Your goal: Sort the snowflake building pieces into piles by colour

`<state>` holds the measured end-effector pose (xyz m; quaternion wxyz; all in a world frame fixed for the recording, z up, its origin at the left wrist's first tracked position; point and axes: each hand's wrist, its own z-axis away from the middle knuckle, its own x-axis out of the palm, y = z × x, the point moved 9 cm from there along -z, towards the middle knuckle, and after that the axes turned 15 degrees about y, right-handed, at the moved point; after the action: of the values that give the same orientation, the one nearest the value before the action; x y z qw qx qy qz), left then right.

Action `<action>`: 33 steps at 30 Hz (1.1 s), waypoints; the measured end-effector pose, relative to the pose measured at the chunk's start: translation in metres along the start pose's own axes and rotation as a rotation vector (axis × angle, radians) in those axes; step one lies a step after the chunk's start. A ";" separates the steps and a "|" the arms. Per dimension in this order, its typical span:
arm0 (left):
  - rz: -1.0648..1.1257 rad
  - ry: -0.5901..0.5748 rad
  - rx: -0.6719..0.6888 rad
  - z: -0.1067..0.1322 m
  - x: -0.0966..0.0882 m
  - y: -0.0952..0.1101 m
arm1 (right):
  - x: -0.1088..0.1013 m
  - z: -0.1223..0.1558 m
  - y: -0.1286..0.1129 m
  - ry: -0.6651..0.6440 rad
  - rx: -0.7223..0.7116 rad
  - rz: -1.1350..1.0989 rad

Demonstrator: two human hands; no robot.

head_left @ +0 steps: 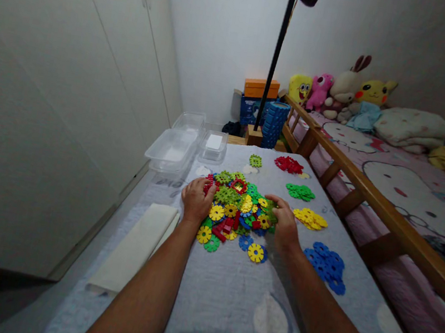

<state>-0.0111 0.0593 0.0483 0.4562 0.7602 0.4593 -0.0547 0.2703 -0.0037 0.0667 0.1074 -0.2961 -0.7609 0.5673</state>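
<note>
A heap of mixed plastic gear pieces (pixel 237 202) in red, green, yellow and blue lies on a grey patterned cloth (pixel 226 302). My left hand (pixel 197 201) rests on the heap's left edge, fingers curled onto red pieces. My right hand (pixel 284 221) sits on the heap's right edge, fingers closed around green pieces. To the right lie sorted groups: a red pile (pixel 288 164), a green pile (pixel 300 191), a yellow pile (pixel 309 218) and a blue pile (pixel 327 265). One green piece (pixel 255 161) lies alone at the far side.
Clear plastic boxes (pixel 174 150) and a small tub (pixel 213 145) stand at the far left. A folded white cloth (pixel 136 246) lies left. A wooden bed rail (pixel 369 198) runs along the right, with plush toys (pixel 344 90) behind. A black pole (pixel 278 51) stands at the back.
</note>
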 end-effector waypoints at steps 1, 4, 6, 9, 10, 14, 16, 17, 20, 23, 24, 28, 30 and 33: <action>-0.033 0.004 -0.013 -0.001 -0.001 -0.002 | 0.003 -0.009 0.005 -0.026 0.076 -0.011; -0.046 -0.037 -0.024 -0.001 0.004 -0.004 | 0.018 -0.039 0.017 -0.057 0.260 -0.051; -0.025 -0.056 -0.019 -0.001 0.008 -0.004 | 0.027 -0.061 0.024 0.007 0.334 -0.119; -0.015 -0.057 -0.029 0.000 0.011 -0.007 | 0.039 -0.087 0.042 0.154 0.461 -0.150; -0.013 -0.062 -0.034 0.000 0.011 -0.008 | 0.044 -0.094 0.049 0.180 0.503 -0.126; -0.007 -0.085 -0.047 0.001 0.014 -0.010 | 0.065 -0.116 0.070 0.199 0.578 -0.030; -0.004 -0.086 -0.052 0.000 0.014 -0.011 | 0.075 -0.126 0.076 0.212 0.593 -0.021; -0.003 -0.085 -0.053 0.000 0.014 -0.011 | 0.080 -0.130 0.079 0.216 0.601 -0.019; -0.001 -0.087 -0.051 0.000 0.014 -0.010 | 0.097 -0.141 0.087 0.203 0.629 -0.025; -0.016 -0.099 -0.060 0.000 0.014 -0.010 | 0.114 -0.149 0.092 0.186 0.644 -0.048; -0.022 -0.102 -0.063 0.000 0.014 -0.010 | 0.119 -0.151 0.093 0.181 0.647 -0.057; -0.032 -0.101 -0.064 0.001 0.013 -0.010 | 0.137 -0.156 0.093 0.149 0.651 -0.095; -0.024 -0.098 -0.062 0.001 0.013 -0.009 | 0.144 -0.158 0.091 0.131 0.648 -0.113; -0.015 -0.090 -0.065 0.001 0.013 -0.009 | 0.146 -0.158 0.088 0.117 0.630 -0.127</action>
<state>-0.0102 0.0684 0.0355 0.5003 0.7384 0.4455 -0.0771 0.2610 0.2226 0.0129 0.2726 -0.2323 -0.5576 0.7489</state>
